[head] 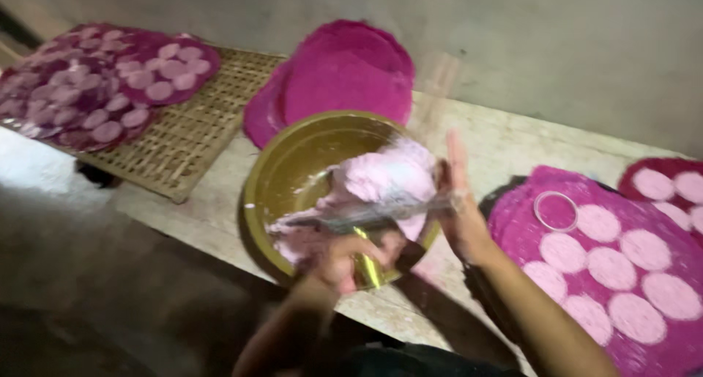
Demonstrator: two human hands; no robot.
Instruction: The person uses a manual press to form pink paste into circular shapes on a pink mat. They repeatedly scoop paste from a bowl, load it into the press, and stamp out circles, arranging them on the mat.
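Note:
A brass-coloured bowl tilts on the wooden bench, with a lump of pale pink dough inside. My left hand grips the bowl's near rim. My right hand is at the bowl's right edge with its fingers stretched upward. It holds the end of a thin clear stick that lies across the dough. The picture is blurred by motion.
A stack of magenta sheets lies behind the bowl. At the right, a magenta sheet carries several pale pink discs and a ring cutter. A woven tray at the left holds more sheets with discs. The bench edge runs in front.

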